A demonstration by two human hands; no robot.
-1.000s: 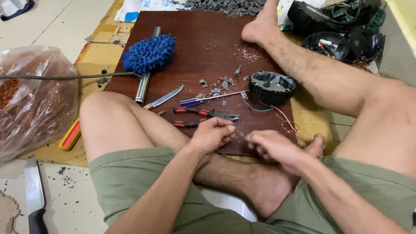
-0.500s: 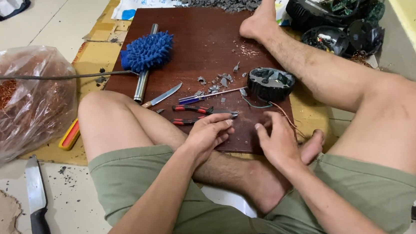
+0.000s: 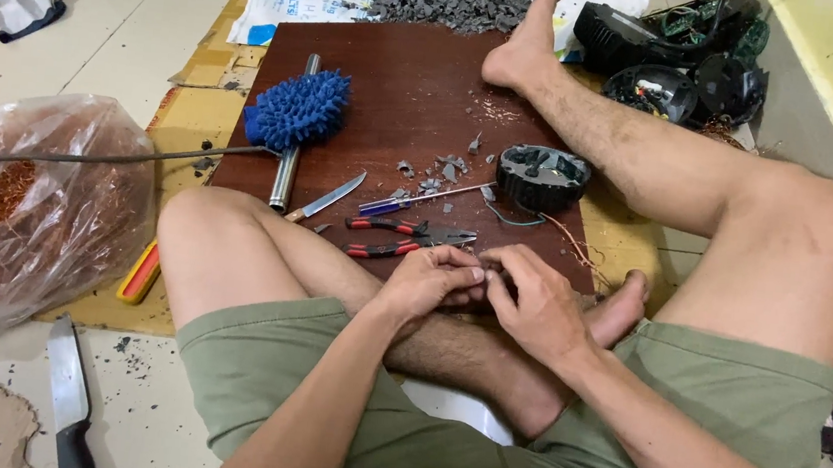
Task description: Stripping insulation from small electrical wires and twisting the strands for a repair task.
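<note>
Left hand: the left hand [image 3: 429, 283] rests over the folded shin, fingers curled in, their tips meeting those of the other hand; something tiny seems pinched there, but I cannot tell what, nor whether the grip is truly closed.
Right hand: the right hand [image 3: 534, 307] sits just beside it, fingers bent toward the same spot; its hold is likewise too hidden to judge.
Pliers: red-handled pliers [image 3: 406, 239] lie on the near edge of the brown board [image 3: 400, 82], just beyond the knuckles, not touched.
Screwdriver: a blue-handled screwdriver [image 3: 417, 200] lies slanted behind the pliers.
Small knife: a small knife [image 3: 327, 197] lies near the left knee, blade pointing away.
Round part: a black round part [image 3: 542, 177] sits on the board against the outstretched leg, thin wires trailing from it.
Scraps: grey chips [image 3: 437, 171] are scattered mid-board; a larger grey heap [image 3: 452, 1] lies on paper at the far end.
Duster: a blue fluffy duster [image 3: 297, 108] lies on a metal tube [image 3: 287, 167].
Left side: a clear bag of copper wire [image 3: 27, 210] stands on the floor, with a cleaver [image 3: 66, 389] near it.
</note>
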